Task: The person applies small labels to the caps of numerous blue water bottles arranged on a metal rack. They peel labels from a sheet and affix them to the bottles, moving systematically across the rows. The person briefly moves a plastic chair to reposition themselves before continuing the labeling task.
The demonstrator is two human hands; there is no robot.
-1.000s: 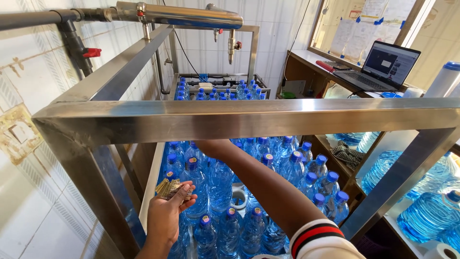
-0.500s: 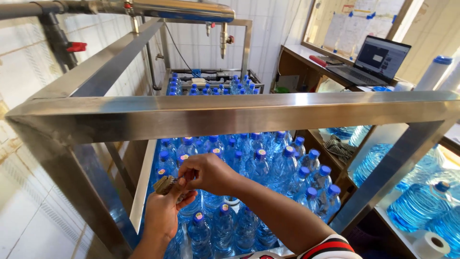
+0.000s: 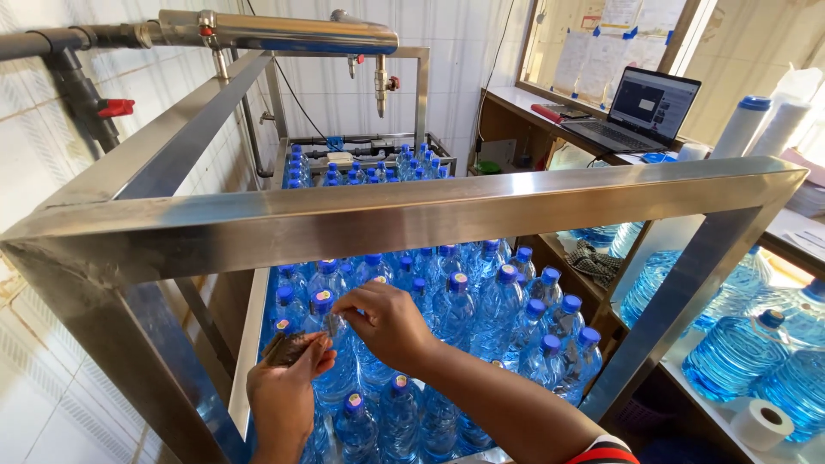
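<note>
two hands over the blue bottles

your left hand grips a small dark bundle of cap seals, fingers curled shut around it. just right, your right hand pinches one small seal at the blue cap of a clear plastic water bottle, among many capped bottles inside the steel frame. farther right sits an open laptop.

The left hand rises from the bottom edge, fingers curled and thumb pressed over a small dark bundle, just below and left of the right hand. The right forearm crosses diagonally from the lower right (a striped cuff shows at the sleeve), wrist bent, fingertips pinched together just above the bundle.
</note>
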